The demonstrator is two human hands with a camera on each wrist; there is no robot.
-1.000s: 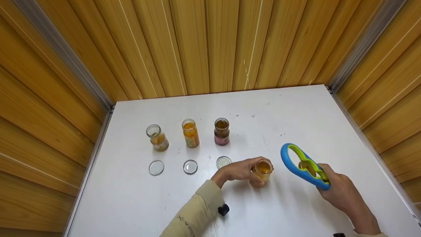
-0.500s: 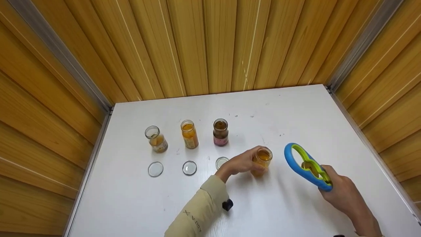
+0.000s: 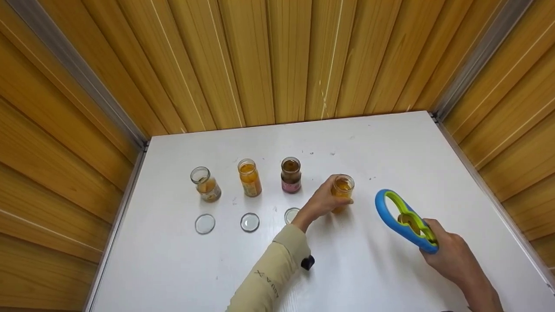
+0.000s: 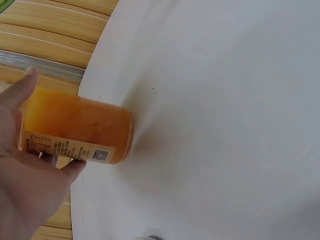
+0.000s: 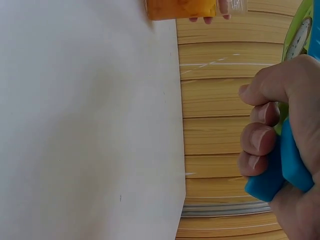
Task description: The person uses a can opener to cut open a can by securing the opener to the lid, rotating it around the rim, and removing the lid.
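My left hand (image 3: 321, 203) grips a glass jar (image 3: 342, 185) of orange contents, its mouth uncovered. In the left wrist view the jar (image 4: 80, 125) shows a printed label, and its base is close to the tabletop; whether it touches I cannot tell. My right hand (image 3: 451, 255) holds a blue and green jar opener (image 3: 396, 223) by its handles, raised at the right. Inside the opener's loop sits a gold-coloured lid (image 3: 407, 220). The right wrist view shows my fingers curled round the blue handles (image 5: 265, 175).
Left of my left hand stand a dark jar (image 3: 291, 175), an orange jar (image 3: 249, 177) and a partly filled jar (image 3: 206, 185), all uncovered. Lids lie before them: one (image 3: 291, 215) partly behind my hand, another (image 3: 249, 222), and a third (image 3: 204, 223). Wood-panelled walls (image 3: 260, 65) enclose the white table (image 3: 173, 268).
My left hand has carried the orange jar away from me across the table, roughly level with the row of jars. My right hand and the jar opener have barely moved.
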